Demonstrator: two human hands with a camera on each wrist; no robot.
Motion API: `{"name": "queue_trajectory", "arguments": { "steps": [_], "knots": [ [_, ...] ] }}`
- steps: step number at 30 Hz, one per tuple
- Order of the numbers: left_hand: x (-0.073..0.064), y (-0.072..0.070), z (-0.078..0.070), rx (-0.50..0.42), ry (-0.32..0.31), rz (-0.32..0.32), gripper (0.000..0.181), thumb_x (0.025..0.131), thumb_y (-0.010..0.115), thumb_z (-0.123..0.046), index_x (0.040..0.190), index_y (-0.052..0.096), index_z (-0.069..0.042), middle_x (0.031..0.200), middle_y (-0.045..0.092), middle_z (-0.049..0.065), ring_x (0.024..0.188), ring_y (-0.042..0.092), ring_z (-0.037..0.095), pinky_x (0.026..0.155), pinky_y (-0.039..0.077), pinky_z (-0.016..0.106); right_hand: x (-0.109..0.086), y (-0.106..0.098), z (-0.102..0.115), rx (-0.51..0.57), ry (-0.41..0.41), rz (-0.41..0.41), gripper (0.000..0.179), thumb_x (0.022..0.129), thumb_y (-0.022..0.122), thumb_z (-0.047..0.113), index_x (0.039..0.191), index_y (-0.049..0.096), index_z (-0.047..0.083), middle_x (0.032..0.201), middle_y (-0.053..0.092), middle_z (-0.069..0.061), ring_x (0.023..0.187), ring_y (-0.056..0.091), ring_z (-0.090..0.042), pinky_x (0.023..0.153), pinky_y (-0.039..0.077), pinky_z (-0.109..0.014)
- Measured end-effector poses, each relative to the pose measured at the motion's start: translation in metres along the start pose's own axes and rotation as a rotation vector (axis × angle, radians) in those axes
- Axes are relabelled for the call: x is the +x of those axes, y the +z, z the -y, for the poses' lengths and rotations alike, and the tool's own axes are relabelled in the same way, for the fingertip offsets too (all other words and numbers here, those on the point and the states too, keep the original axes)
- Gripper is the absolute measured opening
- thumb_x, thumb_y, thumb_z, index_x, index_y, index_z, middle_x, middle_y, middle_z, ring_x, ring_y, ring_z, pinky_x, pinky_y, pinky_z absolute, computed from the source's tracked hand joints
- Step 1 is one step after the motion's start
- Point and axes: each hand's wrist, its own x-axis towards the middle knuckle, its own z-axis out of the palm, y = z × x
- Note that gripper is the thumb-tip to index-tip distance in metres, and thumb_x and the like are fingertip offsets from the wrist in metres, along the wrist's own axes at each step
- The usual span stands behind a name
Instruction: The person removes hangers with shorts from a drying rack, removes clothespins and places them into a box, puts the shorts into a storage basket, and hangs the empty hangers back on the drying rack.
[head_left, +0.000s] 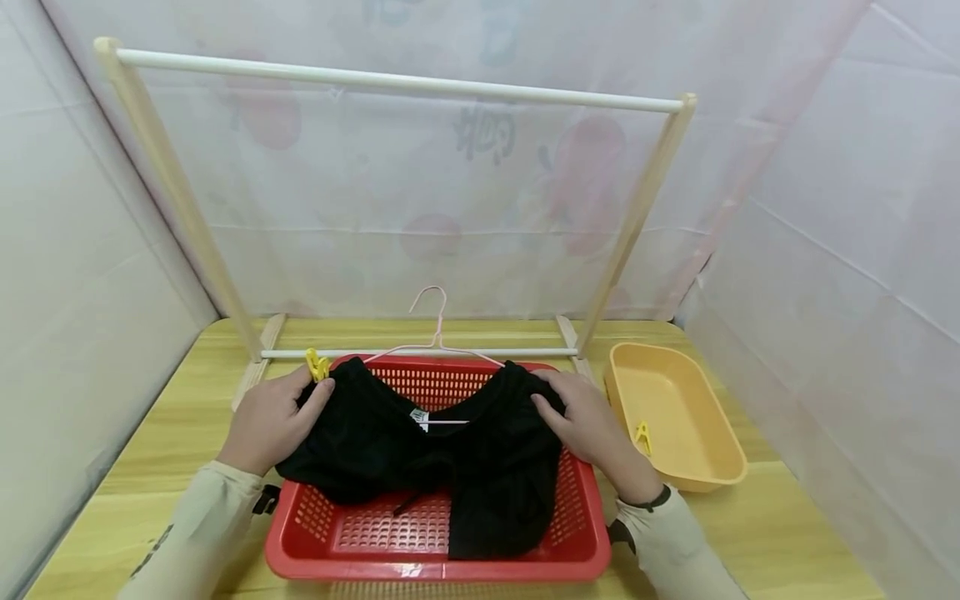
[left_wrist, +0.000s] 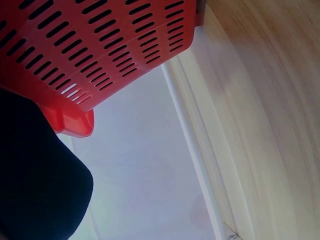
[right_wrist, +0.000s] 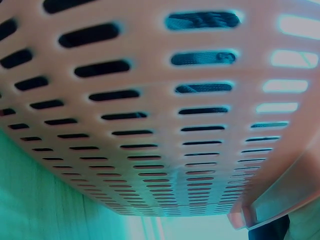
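Note:
A pair of black shorts [head_left: 495, 467] with a white label and a drawstring lies spread over the red basket [head_left: 438, 570]. From its waistband rises a pink wire hanger [head_left: 439, 333], hook upward. My left hand [head_left: 273, 421] grips the waistband's left end, thumb in front. Right at that thumb is a yellow clothespin [head_left: 318, 365]; whether it bites the cloth or is pinched by the fingers is unclear. My right hand [head_left: 588, 417] holds the waistband's right end, thumb on the front. The left wrist view shows dark cloth [left_wrist: 40, 175] beside the basket's slotted wall [left_wrist: 115, 40]; neither wrist view shows fingers.
Behind the basket stands a wooden rack with a white top rail [head_left: 397, 81] and a low white bar [head_left: 300, 354]. At the right, a yellow tray [head_left: 693, 417] holds another yellow clothespin [head_left: 642, 437]. Pale sheets [head_left: 847, 275] enclose the wooden table [head_left: 150, 467].

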Motion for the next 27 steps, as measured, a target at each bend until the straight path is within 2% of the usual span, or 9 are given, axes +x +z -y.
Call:
{"name": "queue_trajectory", "arguments": {
  "steps": [5, 13, 20, 24, 27],
  "knots": [
    [0.000, 0.001, 0.000, -0.004, 0.007, -0.001, 0.026, 0.105, 0.059, -0.029, 0.081, 0.054, -0.019, 0.057, 0.035, -0.007, 0.053, 0.042, 0.012, 0.055, 0.034, 0.032, -0.002, 0.002, -0.002, 0.002, -0.003, 0.000, 0.024, 0.102, 0.064, 0.019, 0.126, 0.069, 0.014, 0.114, 0.072, -0.003, 0.105, 0.068, -0.025, 0.091, 0.054, -0.051],
    [0.000, 0.000, -0.002, -0.014, -0.018, 0.007, 0.029, 0.104, 0.059, -0.028, 0.079, 0.050, -0.018, 0.057, 0.032, -0.006, 0.052, 0.038, 0.013, 0.052, 0.030, 0.032, 0.001, 0.001, -0.002, 0.009, 0.005, -0.001, 0.027, 0.103, 0.064, 0.019, 0.128, 0.068, 0.012, 0.118, 0.072, -0.005, 0.107, 0.068, -0.027, 0.092, 0.054, -0.052],
    [0.002, -0.004, -0.005, -0.003, -0.035, 0.035, 0.029, 0.104, 0.060, -0.030, 0.078, 0.050, -0.018, 0.057, 0.033, -0.006, 0.052, 0.040, 0.013, 0.053, 0.031, 0.033, -0.001, -0.001, -0.003, 0.033, 0.004, -0.027, 0.030, 0.102, 0.063, 0.014, 0.132, 0.065, 0.010, 0.124, 0.068, -0.009, 0.114, 0.064, -0.028, 0.097, 0.051, -0.053],
    [0.005, -0.006, -0.008, -0.014, -0.044, 0.046, 0.030, 0.104, 0.058, -0.030, 0.078, 0.050, -0.017, 0.057, 0.035, -0.004, 0.053, 0.041, 0.015, 0.053, 0.033, 0.034, -0.002, -0.011, -0.007, -0.039, -0.116, -0.075, 0.036, 0.098, 0.066, 0.006, 0.133, 0.062, 0.004, 0.123, 0.065, -0.015, 0.112, 0.061, -0.031, 0.093, 0.052, -0.053],
    [0.004, -0.007, -0.009, -0.017, -0.053, 0.052, 0.029, 0.104, 0.058, -0.030, 0.079, 0.051, -0.017, 0.057, 0.036, -0.004, 0.053, 0.043, 0.015, 0.053, 0.033, 0.034, -0.001, -0.028, -0.009, -0.122, -0.244, -0.137, 0.033, 0.092, 0.068, 0.002, 0.125, 0.064, -0.001, 0.113, 0.067, -0.017, 0.104, 0.063, -0.033, 0.086, 0.054, -0.052]
  ]
}}
